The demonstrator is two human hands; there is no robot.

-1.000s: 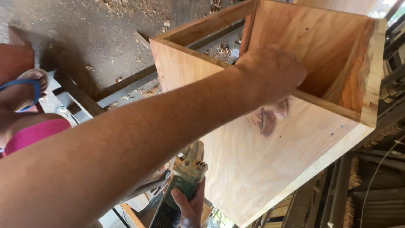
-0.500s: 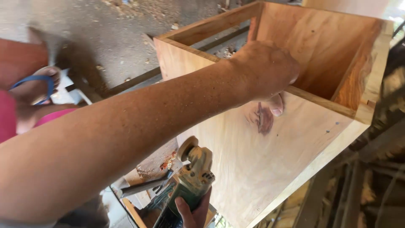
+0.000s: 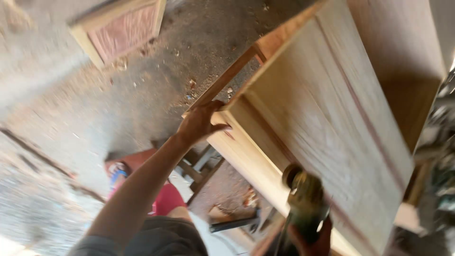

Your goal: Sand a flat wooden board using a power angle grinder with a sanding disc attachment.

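Left hand [image 3: 201, 124] is out at full stretch, palm pressed on the near corner of the big plywood box [image 3: 332, 128], fingers [image 3: 214, 106] curled over its edge and clamped on the wood. The box is tipped steeply, its broad pale face sloping across the right half of the view, with a reddish streak of grain running down the panel. Its darker inner wall shows at the top right.

Down at the bottom edge, the right hand [image 3: 310, 239] is wrapped around the body of a green power sander [image 3: 305, 199], fingers closed tight on the grip. The tool's round head sits right up against the lower part of the box's face; the view is too blurred to tell whether it is touching.

Below the left forearm there is a patch of pink-red cloth [image 3: 166, 199] and grey cloth [image 3: 161, 237] at the person's body. A dark bar-shaped tool [image 3: 234, 224] lies on the floor under the box, beside wood scraps. The dusty concrete floor [image 3: 95, 109] fills the left side, and a framed wooden panel [image 3: 118, 31] with a reddish centre lies well apart at the top left.
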